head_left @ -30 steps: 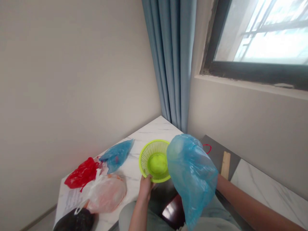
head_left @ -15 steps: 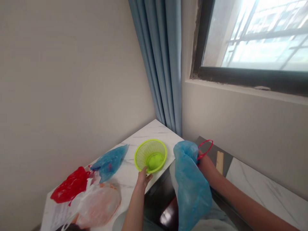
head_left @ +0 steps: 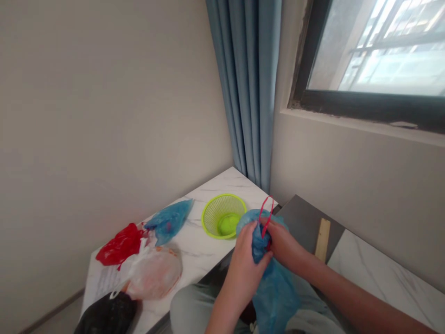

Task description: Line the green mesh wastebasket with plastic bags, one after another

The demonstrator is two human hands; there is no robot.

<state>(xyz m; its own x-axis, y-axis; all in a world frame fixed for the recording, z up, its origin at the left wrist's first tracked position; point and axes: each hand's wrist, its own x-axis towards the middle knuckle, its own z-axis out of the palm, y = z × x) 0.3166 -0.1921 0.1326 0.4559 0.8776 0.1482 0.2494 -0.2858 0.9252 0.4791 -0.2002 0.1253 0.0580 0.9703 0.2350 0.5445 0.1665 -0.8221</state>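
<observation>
A blue plastic bag (head_left: 278, 292) hangs from my two hands over my lap, its gathered neck bunched between them. My left hand (head_left: 245, 257) is closed around the left side of the neck, thumb across the front. On the other side, my right hand (head_left: 283, 246) pinches the neck, close to a thin red tie loop (head_left: 267, 215) that sticks up above the fingers. What the bag contains cannot be made out. Just left of the bag, a lime-green plastic basket (head_left: 224, 217) stands on the white marbled table (head_left: 200, 262); neither hand touches it.
Along the table's left part lie another blue bag (head_left: 172, 221), a red bag (head_left: 120, 246), a whitish filled bag (head_left: 156, 273) and a black bag (head_left: 109, 315). A wooden strip (head_left: 322, 239) rests on the dark surface at right. A blue curtain (head_left: 248, 93) hangs in the corner.
My left hand has left the basket's rim and moved right onto the bag's neck. The bag's neck is now gripped from both sides, and the view has shifted slightly.
</observation>
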